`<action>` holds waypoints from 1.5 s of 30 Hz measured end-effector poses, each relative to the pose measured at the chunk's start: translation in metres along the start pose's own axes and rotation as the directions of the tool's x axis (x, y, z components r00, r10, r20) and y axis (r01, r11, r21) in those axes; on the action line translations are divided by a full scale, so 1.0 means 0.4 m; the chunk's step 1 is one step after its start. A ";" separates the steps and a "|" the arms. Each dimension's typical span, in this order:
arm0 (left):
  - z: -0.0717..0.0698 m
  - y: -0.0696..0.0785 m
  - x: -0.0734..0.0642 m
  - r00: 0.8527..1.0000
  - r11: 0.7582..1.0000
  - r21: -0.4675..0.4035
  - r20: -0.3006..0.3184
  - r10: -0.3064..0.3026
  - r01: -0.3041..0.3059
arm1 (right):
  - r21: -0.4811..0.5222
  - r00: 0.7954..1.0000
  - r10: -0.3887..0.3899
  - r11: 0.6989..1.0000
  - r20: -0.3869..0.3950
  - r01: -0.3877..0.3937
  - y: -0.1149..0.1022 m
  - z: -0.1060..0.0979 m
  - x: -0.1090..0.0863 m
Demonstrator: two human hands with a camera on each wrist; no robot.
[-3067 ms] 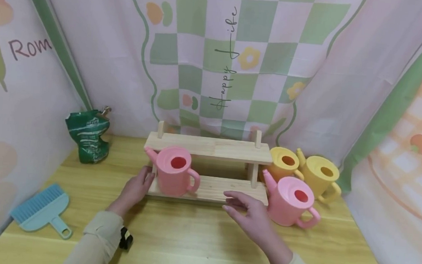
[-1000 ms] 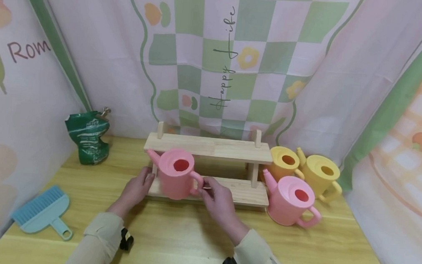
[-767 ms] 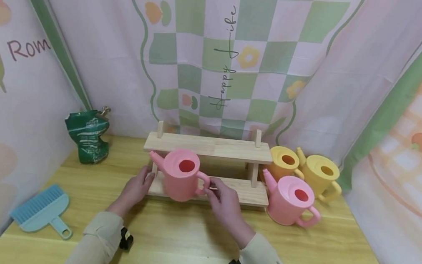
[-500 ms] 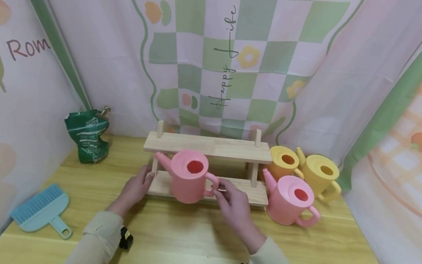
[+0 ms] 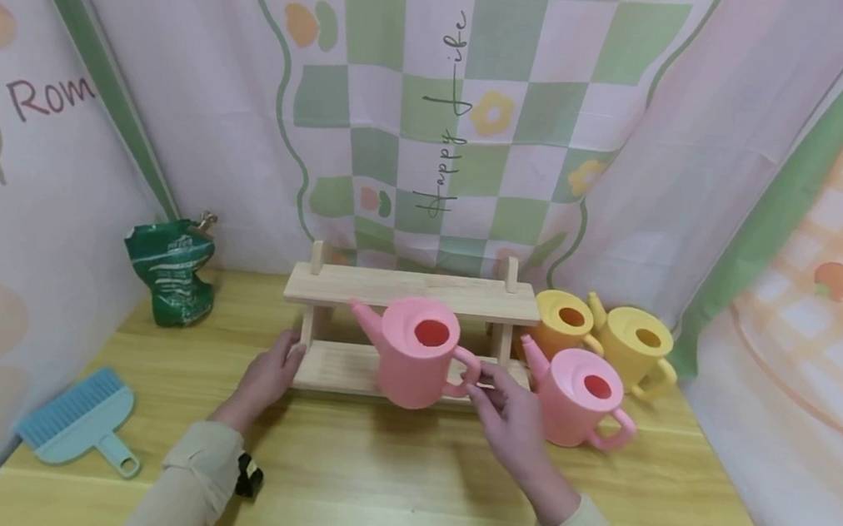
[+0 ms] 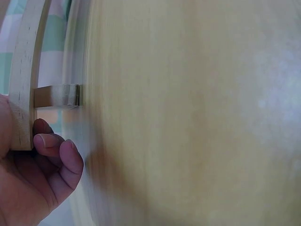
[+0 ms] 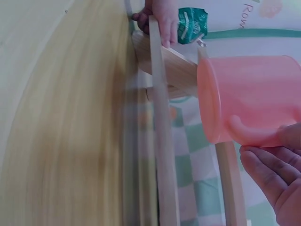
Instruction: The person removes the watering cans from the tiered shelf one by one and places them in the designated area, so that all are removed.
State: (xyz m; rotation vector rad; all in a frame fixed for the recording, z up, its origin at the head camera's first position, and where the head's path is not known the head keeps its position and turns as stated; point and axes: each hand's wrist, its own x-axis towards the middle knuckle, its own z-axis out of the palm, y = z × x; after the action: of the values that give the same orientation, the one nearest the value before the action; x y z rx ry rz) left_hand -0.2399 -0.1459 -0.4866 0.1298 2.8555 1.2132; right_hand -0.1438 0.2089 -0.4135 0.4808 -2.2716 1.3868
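A pink watering can [image 5: 416,363] hangs upright in front of the two-tier wooden shelf [image 5: 412,289], spout to the left. My right hand [image 5: 517,417] pinches its handle between thumb and fingers; in the right wrist view the can's base [image 7: 209,101] is apart from the lower board [image 7: 162,122]. At the shelf's left end my left hand [image 5: 264,379] grips the lower board, with curled fingers [image 6: 66,165] under its edge in the left wrist view. A second pink watering can [image 5: 578,398] stands on the table right of the shelf, close behind my right hand.
Two yellow watering cans [image 5: 563,321] [image 5: 633,344] stand at the back right. On the left lie a light blue brush [image 5: 80,417] and, farther back, a crumpled green bag [image 5: 172,270] against the printed curtain [image 5: 250,156]. The table's wood [image 5: 371,492] shows in front of the shelf.
My right hand has come to the pink watering can's handle, taken hold of it, and carried the can rightward from the shelf's left end. My left hand stays on the shelf.
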 end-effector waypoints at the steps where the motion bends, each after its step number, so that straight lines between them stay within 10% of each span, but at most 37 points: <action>1: -0.001 0.000 -0.001 1.000 1.000 0.005 -0.002 0.007 -0.007 | -0.001 1.000 0.001 1.000 -0.006 -0.001 0.001 -0.008 -0.002; 30: -0.008 0.007 -0.006 1.000 1.000 0.029 0.000 0.006 -0.006 | -0.193 0.947 0.060 0.973 -0.316 -0.126 0.013 -0.324 -0.063; 45: -0.004 0.001 -0.002 1.000 1.000 0.015 0.016 0.008 -0.008 | -0.173 0.824 0.160 0.939 -0.543 -0.297 0.035 -0.488 -0.098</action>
State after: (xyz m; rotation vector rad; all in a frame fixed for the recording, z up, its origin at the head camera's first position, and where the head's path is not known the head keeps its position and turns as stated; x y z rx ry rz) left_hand -0.2390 -0.1468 -0.4850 0.1511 2.8541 1.1862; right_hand -0.0822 0.3925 -0.3655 -0.2481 -2.0383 1.1289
